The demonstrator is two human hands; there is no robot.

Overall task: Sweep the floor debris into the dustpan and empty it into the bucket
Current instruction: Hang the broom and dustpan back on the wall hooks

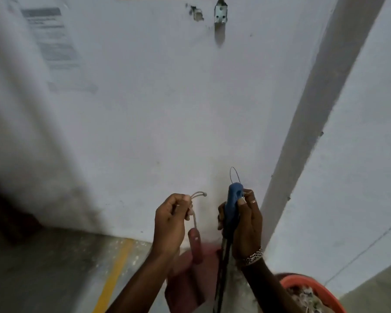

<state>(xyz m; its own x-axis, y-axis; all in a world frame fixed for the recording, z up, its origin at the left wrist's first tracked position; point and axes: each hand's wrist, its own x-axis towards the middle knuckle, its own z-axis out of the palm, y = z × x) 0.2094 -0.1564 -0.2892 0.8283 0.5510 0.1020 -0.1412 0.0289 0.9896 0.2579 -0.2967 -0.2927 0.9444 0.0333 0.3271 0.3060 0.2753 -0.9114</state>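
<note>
My left hand (171,222) pinches the pale string loop (198,195) tied to the handle of the reddish dustpan (190,274), which hangs below it close to the wall. My right hand (246,224) grips the blue handle of the brush (231,206), whose thin wire loop (235,175) stands up above my fingers. The brush's dark part runs down behind my right wrist. An orange bucket (312,288) holding grey debris sits at the bottom right, partly behind my right forearm.
A white wall (167,109) fills the view, with a metal hook bracket (220,14) high up and a printed notice (52,44) at the upper left. A wall corner (307,132) runs down the right. Grey floor with a yellow line (113,274) lies lower left.
</note>
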